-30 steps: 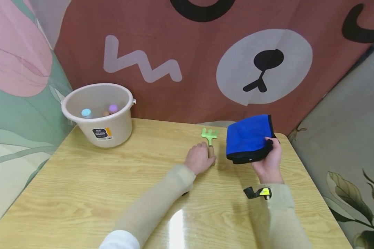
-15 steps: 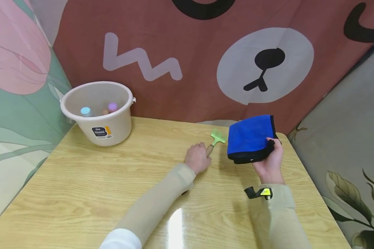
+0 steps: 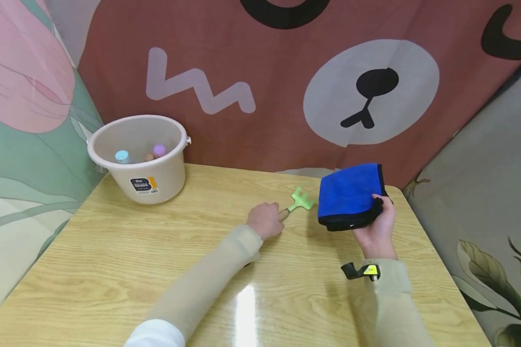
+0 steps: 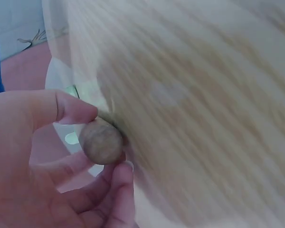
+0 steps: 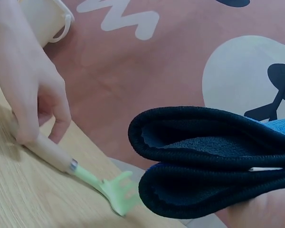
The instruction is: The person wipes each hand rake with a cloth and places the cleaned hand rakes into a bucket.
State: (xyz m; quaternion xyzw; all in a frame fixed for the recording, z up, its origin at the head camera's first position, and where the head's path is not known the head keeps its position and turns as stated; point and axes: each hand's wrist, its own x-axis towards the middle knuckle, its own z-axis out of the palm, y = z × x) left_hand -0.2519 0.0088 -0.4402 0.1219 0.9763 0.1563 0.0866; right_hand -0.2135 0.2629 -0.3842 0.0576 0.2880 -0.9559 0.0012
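My left hand [image 3: 265, 220] pinches the wooden handle [image 3: 283, 215] of a small hand rake, low over the table. Its light green pronged head [image 3: 301, 198] points to the far right. In the left wrist view, the round handle end [image 4: 102, 142] sits between thumb and fingers. On the right, my right hand [image 3: 379, 229] grips a folded blue towel [image 3: 351, 190] with black edging, raised above the table. The right wrist view shows the towel's folded layers [image 5: 204, 161] up close, with the rake head [image 5: 119, 192] just left of them. The towel hides most of the right hand there.
A beige bucket [image 3: 167, 178] stands at the table's back left, with a blue-topped item [image 3: 122, 156], a purple-topped one [image 3: 159, 150] and something brown inside. Patterned fabric hangs behind and on both sides of the wooden table [image 3: 113, 260].
The rake has turned clockwise, from pointing away to pointing right, and shifted slightly left with my left hand. The right hand keeps holding the towel in nearly the same place.
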